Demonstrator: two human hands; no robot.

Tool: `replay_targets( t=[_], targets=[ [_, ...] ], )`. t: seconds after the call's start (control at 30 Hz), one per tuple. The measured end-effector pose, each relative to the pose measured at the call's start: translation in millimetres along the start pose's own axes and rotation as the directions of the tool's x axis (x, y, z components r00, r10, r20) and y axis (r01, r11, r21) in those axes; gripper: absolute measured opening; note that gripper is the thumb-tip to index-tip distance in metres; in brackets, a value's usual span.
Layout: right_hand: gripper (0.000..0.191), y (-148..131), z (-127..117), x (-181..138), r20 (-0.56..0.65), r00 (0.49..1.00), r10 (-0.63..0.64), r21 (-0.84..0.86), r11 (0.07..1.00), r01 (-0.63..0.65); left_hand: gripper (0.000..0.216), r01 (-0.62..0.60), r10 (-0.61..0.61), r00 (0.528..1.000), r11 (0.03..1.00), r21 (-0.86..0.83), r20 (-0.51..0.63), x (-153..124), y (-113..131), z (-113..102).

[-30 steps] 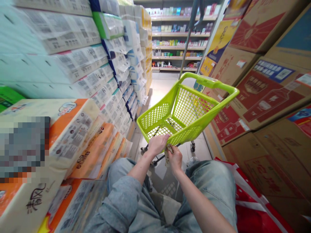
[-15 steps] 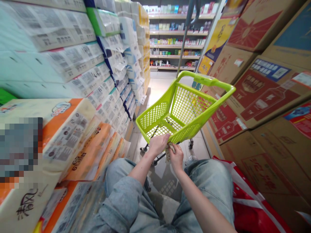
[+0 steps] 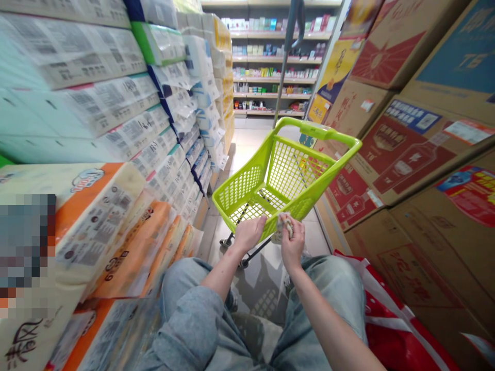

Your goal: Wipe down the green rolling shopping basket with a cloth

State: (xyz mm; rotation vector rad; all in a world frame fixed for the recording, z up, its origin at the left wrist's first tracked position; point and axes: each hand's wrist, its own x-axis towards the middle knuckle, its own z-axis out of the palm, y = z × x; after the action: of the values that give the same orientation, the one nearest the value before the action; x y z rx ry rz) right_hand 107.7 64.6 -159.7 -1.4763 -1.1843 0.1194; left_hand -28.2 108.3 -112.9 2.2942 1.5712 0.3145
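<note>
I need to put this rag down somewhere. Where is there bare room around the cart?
The green cart has a bare mesh floor; nothing lies in it. The left hand grips its near rim, and the right hand holds the rag beside it. Bare tiled floor runs ahead between the tissue packs and cardboard boxes. Both sides are stacked tight.

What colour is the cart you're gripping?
Lime green cart, mesh-sided, seen in the head view; left hand grips its rim.

Left hand (image 3: 249, 233) grips green cart (image 3: 284, 172) rim; right hand (image 3: 292, 242) clutches rag (image 3: 283, 222).
</note>
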Motion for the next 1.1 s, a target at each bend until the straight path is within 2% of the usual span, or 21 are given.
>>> replay_targets(
  t=[0.07, 0.1, 0.17, 0.23, 0.37, 0.43, 0.6, 0.7, 0.83, 0.97, 1.1],
  targets=[
    [0.039, -5, -1, 15, -0.007, 0.995, -0.095, -0.037, 0.995, 0.095, 0.066, -0.019, 0.019, 1.000, 0.999, 0.037, -0.010, 0, 1, 1],
    [0.040, -5, -1, 22, 0.031, 0.988, -0.153, -0.058, 0.986, 0.155, 0.064, -0.024, 0.025, 1.000, 0.998, 0.062, -0.015, 0, 1, 1],
    [0.042, -2, -1, 32, 0.166, 0.947, -0.274, -0.091, 0.952, 0.292, 0.060, -0.034, 0.036, 0.999, 0.993, 0.110, -0.020, -1, 2, 2],
    [0.046, 6, -3, 40, 0.302, 0.880, -0.366, -0.109, 0.904, 0.413, 0.055, -0.044, 0.047, 0.999, 0.989, 0.138, -0.017, -2, 3, 1],
    [0.046, 22, -13, 63, 0.458, 0.771, -0.443, -0.118, 0.829, 0.546, 0.049, -0.082, 0.087, 0.996, 0.985, 0.152, -0.024, -4, 3, -1],
    [0.041, 30, -20, 83, 0.479, 0.756, -0.446, -0.148, 0.808, 0.570, 0.048, -0.097, 0.103, 0.994, 0.984, 0.152, -0.031, -5, 2, -1],
    [0.028, 51, -40, 150, 0.428, 0.816, -0.388, -0.350, 0.761, 0.546, 0.048, -0.084, 0.090, 0.996, 0.986, 0.145, -0.031, -6, 2, 0],
    [0.027, 57, -52, 193, 0.380, 0.890, -0.252, -0.507, 0.748, 0.428, 0.046, -0.081, 0.087, 0.996, 0.986, 0.143, -0.034, -6, 3, 0],
    [0.024, 54, -59, 232, 0.307, 0.933, -0.189, -0.561, 0.756, 0.338, 0.046, -0.089, 0.097, 0.994, 0.983, 0.158, -0.043, -5, 5, 2],
    [0.024, 49, -45, 228, 0.252, 0.962, -0.108, -0.621, 0.744, 0.246, 0.045, -0.089, 0.101, 0.993, 0.982, 0.166, -0.064, -4, 7, 5],
    [0.024, 44, -23, 186, 0.258, 0.959, -0.114, -0.600, 0.760, 0.251, 0.045, -0.080, 0.094, 0.992, 0.984, 0.160, -0.085, -1, 11, 8]
  ],
)
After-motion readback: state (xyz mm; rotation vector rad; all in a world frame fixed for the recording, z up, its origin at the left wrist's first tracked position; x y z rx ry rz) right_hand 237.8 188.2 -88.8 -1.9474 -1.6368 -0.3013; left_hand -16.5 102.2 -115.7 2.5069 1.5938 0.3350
